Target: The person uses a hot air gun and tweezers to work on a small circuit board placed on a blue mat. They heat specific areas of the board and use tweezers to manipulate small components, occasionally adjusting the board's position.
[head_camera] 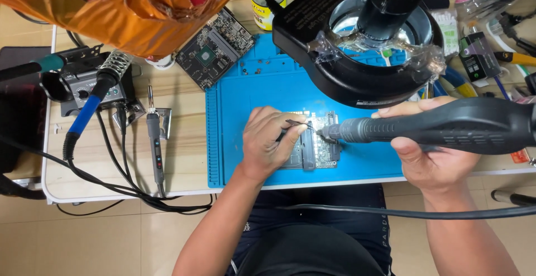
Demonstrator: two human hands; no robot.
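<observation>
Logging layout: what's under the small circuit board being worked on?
The board lies on the blue mat. The left hand covers its left part, so anything beneath there is hidden.

Pale wooden table (pixel 184 159), blue mat (pixel 245 142), soldering station (pixel 84 86), perhaps clutter behind

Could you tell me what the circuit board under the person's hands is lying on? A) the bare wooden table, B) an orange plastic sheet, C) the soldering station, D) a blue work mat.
D: the circuit board lies on the blue work mat, with the left hand resting on the board and the right hand pointing a black hot-air handle at it.
</observation>
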